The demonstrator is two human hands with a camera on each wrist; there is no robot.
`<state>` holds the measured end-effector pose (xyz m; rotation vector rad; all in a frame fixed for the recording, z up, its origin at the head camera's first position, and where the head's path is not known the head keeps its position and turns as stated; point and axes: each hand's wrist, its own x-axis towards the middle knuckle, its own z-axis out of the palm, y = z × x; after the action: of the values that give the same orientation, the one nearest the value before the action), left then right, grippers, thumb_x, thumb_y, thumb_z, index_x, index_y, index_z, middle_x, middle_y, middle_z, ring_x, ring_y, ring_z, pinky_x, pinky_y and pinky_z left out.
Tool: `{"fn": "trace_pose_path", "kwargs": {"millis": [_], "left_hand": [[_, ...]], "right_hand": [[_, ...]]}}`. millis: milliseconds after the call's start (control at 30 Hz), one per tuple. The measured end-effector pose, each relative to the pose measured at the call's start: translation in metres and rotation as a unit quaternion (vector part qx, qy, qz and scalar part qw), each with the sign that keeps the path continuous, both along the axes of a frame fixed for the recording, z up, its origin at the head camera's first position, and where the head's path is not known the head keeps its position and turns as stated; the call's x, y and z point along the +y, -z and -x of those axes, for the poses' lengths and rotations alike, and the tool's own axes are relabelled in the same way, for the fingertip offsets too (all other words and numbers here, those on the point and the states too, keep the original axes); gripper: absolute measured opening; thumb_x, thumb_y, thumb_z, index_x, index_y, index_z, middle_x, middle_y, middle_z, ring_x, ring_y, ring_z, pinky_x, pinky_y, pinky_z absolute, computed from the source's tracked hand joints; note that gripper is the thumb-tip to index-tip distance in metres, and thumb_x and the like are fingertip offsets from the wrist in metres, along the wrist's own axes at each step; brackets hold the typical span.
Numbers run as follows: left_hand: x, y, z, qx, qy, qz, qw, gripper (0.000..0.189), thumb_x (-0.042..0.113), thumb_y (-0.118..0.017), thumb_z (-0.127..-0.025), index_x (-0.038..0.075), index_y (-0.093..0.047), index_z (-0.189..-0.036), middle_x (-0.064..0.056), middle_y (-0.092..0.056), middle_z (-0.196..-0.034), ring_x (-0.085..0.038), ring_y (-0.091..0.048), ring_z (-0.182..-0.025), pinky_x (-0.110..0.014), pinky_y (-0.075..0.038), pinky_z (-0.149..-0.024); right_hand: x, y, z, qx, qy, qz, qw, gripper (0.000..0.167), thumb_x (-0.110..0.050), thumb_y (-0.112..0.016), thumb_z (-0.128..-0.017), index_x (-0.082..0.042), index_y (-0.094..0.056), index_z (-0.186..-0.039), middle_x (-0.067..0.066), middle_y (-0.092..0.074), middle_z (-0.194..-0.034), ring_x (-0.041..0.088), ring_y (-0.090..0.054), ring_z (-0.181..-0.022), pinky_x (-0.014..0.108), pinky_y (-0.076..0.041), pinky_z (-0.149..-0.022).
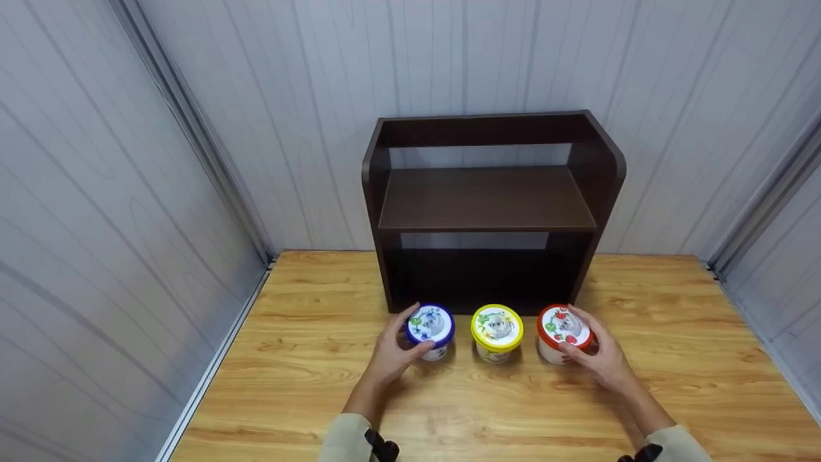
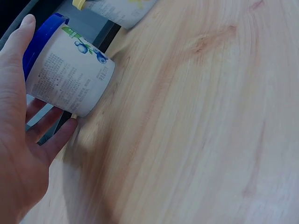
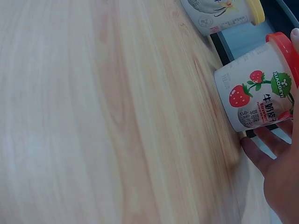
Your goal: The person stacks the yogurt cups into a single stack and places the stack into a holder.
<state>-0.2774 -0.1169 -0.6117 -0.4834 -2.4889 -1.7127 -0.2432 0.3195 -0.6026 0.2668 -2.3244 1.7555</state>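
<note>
Three white tubs stand upright in a row on the table. My left hand (image 1: 393, 351) holds the blue-lidded tub (image 1: 431, 325) from its left side, thumb at the front of the lid and fingers behind. In the left wrist view this tub (image 2: 74, 70) shows blueberries and small print. At the right end, my right hand (image 1: 604, 354) grips the red-lidded tub (image 1: 564, 328) by its lid from the right. Strawberries decorate its side (image 3: 257, 88) in the right wrist view. Between them is the yellow-lidded tub (image 1: 497, 328), untouched by either hand.
Just behind the tubs rises a dark brown two-level shelf (image 1: 487, 199), with its lower opening facing them. The wood-grained table (image 1: 308, 333) spreads on both sides. Pale panel walls (image 1: 321, 77) enclose the back, left and right.
</note>
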Motion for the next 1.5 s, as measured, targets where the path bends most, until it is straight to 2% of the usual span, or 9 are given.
{"fn": "trace_pose_path", "kwargs": {"millis": [167, 267, 533, 700, 867, 1100, 1167, 1400, 1500], "left_hand": [[0.0003, -0.0003, 0.0005, -0.024, 0.000, -0.009, 0.9997, 0.090, 0.041, -0.095, -0.092, 0.017, -0.053, -0.168, -0.024, -0.059, -0.162, -0.039, -0.065, -0.138, -0.054, -0.056, -0.116], [0.0009, -0.0011, -0.0001, -0.033, -0.001, -0.011, 0.9994, 0.089, 0.038, -0.095, -0.092, 0.017, -0.053, -0.168, -0.023, -0.058, -0.162, -0.038, -0.064, -0.138, -0.054, -0.057, -0.115], [0.0027, 0.0003, 0.0000, -0.040, -0.003, -0.028, 0.9988, 0.087, 0.035, -0.095, -0.092, 0.016, -0.053, -0.167, -0.023, -0.057, -0.161, -0.036, -0.064, -0.135, -0.045, -0.057, -0.112], [0.0029, 0.0006, 0.0011, -0.045, -0.004, -0.028, 0.9986, 0.088, 0.035, -0.095, -0.092, 0.017, -0.053, -0.167, -0.023, -0.055, -0.164, -0.038, -0.063, -0.138, -0.053, -0.055, -0.116], [0.0029, 0.0008, 0.0013, -0.047, -0.005, -0.027, 0.9985, 0.087, 0.034, -0.095, -0.093, 0.017, -0.053, -0.167, -0.023, -0.054, -0.165, -0.038, -0.062, -0.139, -0.051, -0.053, -0.117], [0.0032, 0.0038, 0.0019, -0.050, -0.009, -0.022, 0.9985, 0.086, 0.033, -0.094, -0.094, 0.019, -0.052, -0.168, -0.024, -0.053, -0.165, -0.040, -0.059, -0.144, -0.055, -0.052, -0.121], [0.0032, 0.0039, 0.0018, -0.050, -0.009, -0.024, 0.9984, 0.086, 0.033, -0.094, -0.094, 0.019, -0.052, -0.167, -0.023, -0.054, -0.165, -0.040, -0.059, -0.145, -0.055, -0.052, -0.121], [0.0030, 0.0033, 0.0020, -0.051, -0.013, -0.024, 0.9983, 0.086, 0.033, -0.095, -0.092, 0.020, -0.054, -0.166, -0.022, -0.055, -0.163, -0.036, -0.061, -0.139, -0.051, -0.052, -0.117], [0.0030, 0.0031, 0.0018, -0.053, -0.015, -0.023, 0.9982, 0.086, 0.034, -0.096, -0.092, 0.020, -0.054, -0.166, -0.021, -0.055, -0.164, -0.034, -0.061, -0.139, -0.050, -0.052, -0.117]], "right_hand": [[-0.0003, -0.0007, 0.0005, -0.009, -0.003, 0.005, 0.9999, 0.073, 0.011, -0.078, -0.098, 0.005, -0.048, -0.165, 0.036, -0.057, -0.151, -0.002, -0.075, -0.096, 0.024, -0.068, -0.076], [-0.0005, -0.0013, 0.0007, -0.015, 0.000, 0.006, 0.9999, 0.074, 0.010, -0.079, -0.097, 0.005, -0.049, -0.164, 0.038, -0.058, -0.148, -0.001, -0.075, -0.094, 0.021, -0.067, -0.078], [-0.0006, 0.0009, -0.0003, -0.008, 0.010, 0.014, 0.9998, 0.079, 0.015, -0.083, -0.090, 0.006, -0.052, -0.161, -0.002, -0.064, -0.135, 0.001, -0.073, -0.101, 0.025, -0.068, -0.074], [-0.0005, -0.0010, 0.0003, -0.010, 0.011, 0.010, 0.9998, 0.078, 0.014, -0.084, -0.090, 0.005, -0.053, -0.161, 0.008, -0.063, -0.138, 0.000, -0.072, -0.101, 0.026, -0.068, -0.074], [0.0003, -0.0001, 0.0012, -0.004, 0.012, 0.000, 0.9999, 0.078, 0.012, -0.085, -0.090, 0.004, -0.053, -0.161, 0.017, -0.063, -0.141, -0.002, -0.070, -0.104, 0.023, -0.067, -0.078], [0.0024, 0.0040, 0.0017, 0.019, 0.021, -0.020, 0.9994, 0.077, 0.010, -0.087, -0.089, 0.003, -0.057, -0.159, -0.010, -0.065, -0.137, -0.007, -0.065, -0.111, 0.012, -0.059, -0.088], [0.0026, 0.0043, 0.0019, 0.021, 0.020, -0.020, 0.9994, 0.077, 0.010, -0.087, -0.089, 0.003, -0.057, -0.159, -0.012, -0.065, -0.137, -0.006, -0.065, -0.111, 0.012, -0.059, -0.088], [0.0029, -0.0008, 0.0028, -0.005, 0.020, -0.027, 0.9994, 0.077, 0.005, -0.087, -0.092, 0.000, -0.055, -0.162, 0.019, -0.064, -0.148, -0.008, -0.063, -0.112, 0.011, -0.058, -0.089], [0.0038, -0.0046, 0.0039, -0.010, 0.025, -0.043, 0.9987, 0.077, 0.003, -0.088, -0.093, -0.002, -0.055, -0.163, 0.025, -0.062, -0.152, -0.011, -0.061, -0.115, 0.008, -0.054, -0.092]]}}
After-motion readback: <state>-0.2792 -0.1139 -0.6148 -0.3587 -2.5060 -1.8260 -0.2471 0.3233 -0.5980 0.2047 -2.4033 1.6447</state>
